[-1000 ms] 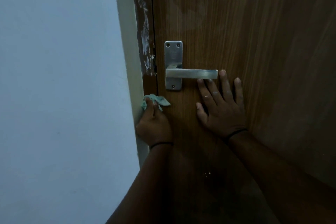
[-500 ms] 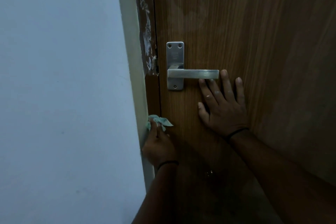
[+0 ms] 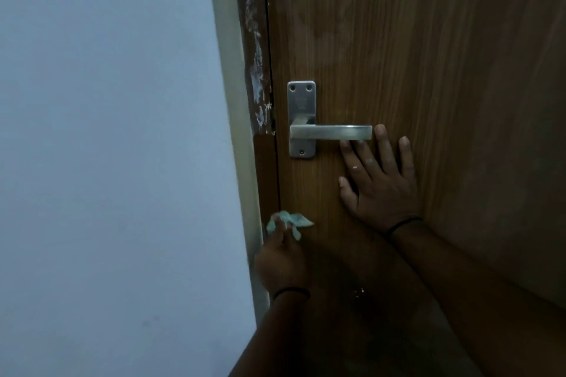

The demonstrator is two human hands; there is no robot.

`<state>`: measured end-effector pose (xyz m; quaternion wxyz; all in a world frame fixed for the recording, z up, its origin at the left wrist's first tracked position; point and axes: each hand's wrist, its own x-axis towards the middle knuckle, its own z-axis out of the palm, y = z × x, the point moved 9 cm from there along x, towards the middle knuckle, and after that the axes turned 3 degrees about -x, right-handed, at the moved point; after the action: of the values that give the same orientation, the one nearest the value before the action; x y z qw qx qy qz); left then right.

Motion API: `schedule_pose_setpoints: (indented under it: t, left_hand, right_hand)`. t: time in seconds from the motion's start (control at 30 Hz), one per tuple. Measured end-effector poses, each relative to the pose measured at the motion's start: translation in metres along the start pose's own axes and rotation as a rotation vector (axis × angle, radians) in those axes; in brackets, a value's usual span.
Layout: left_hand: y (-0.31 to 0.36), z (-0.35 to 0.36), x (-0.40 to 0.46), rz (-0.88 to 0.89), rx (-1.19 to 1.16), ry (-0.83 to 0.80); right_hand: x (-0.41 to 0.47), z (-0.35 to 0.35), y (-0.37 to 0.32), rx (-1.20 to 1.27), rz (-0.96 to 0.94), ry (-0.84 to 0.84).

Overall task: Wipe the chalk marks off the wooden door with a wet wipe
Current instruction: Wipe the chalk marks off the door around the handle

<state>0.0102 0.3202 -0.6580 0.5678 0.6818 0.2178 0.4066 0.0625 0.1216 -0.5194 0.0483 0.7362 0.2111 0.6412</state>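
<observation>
A brown wooden door (image 3: pixel 428 55) fills the right of the head view. White chalk marks (image 3: pixel 255 70) run down the dark frame strip beside its left edge, ending level with the handle. My left hand (image 3: pixel 280 260) grips a crumpled pale green wet wipe (image 3: pixel 289 220) against the door's left edge, well below the marks. My right hand (image 3: pixel 381 184) lies flat on the door with straight fingers, two fingertips tucked under the steel lever handle (image 3: pixel 330 132).
A pale blue-white wall (image 3: pixel 107 147) fills the left side, with a cream door jamb (image 3: pixel 235 131) between it and the frame. A few white specks (image 3: pixel 358 292) dot the door low down. The handle sticks out from the door face.
My left hand with the wipe has slid down the door's edge, from just under the handle plate to well below it. My right hand has stayed flat in place.
</observation>
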Motion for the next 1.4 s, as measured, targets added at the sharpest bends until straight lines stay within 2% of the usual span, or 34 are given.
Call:
schedule_pose_setpoints:
  t: [0.03,0.13,0.23,0.33,0.4,0.53,0.67,0.77,0.9,1.03,1.23,1.4]
  left_hand:
    - [-0.004,-0.002,-0.002,-0.031,-0.010,-0.043]
    - [0.021,-0.013,0.005,0.030,0.026,-0.108]
    - [0.057,-0.019,0.015,0.005,-0.158,-0.192]
    - [0.072,-0.020,0.019,-0.207,-0.392,-0.254]
    - [0.081,-0.016,0.018,-0.338,-0.457,-0.352]
    - [0.103,-0.007,0.004,-0.376,-0.420,-0.660]
    - [0.115,-0.005,-0.005,-0.337,-0.413,-0.798]
    - [0.117,-0.005,-0.009,-0.367,-0.434,-0.880]
    - [0.124,-0.008,-0.007,-0.331,-0.514,-0.842]
    - [0.140,-0.009,-0.004,-0.222,-0.659,-0.804]
    - [0.143,-0.022,0.023,-0.146,-0.642,-0.649]
    - [0.141,-0.016,0.025,-0.097,-0.643,-0.613]
  right_hand:
    - [-0.001,-0.001,-0.001,0.003,0.002,-0.033]
    - [-0.003,-0.006,-0.003,0.030,0.043,-0.154]
    - [-0.001,-0.018,-0.009,0.136,0.125,-0.269]
    - [-0.005,-0.038,-0.033,0.408,0.055,-0.337]
    - [-0.011,-0.052,-0.048,0.562,0.012,-0.379]
    - [0.007,-0.075,-0.062,0.671,-0.065,-0.386]
    - [0.031,-0.093,-0.056,0.648,-0.063,-0.279]
    - [0.046,-0.099,-0.050,0.665,-0.016,-0.274]
    - [0.062,-0.100,-0.049,0.679,0.038,-0.311]
    - [0.079,-0.100,-0.051,0.705,0.121,-0.275]
    - [0.083,-0.091,-0.073,0.651,-0.110,-0.387]
    - [0.104,-0.092,-0.062,0.630,-0.075,-0.316]
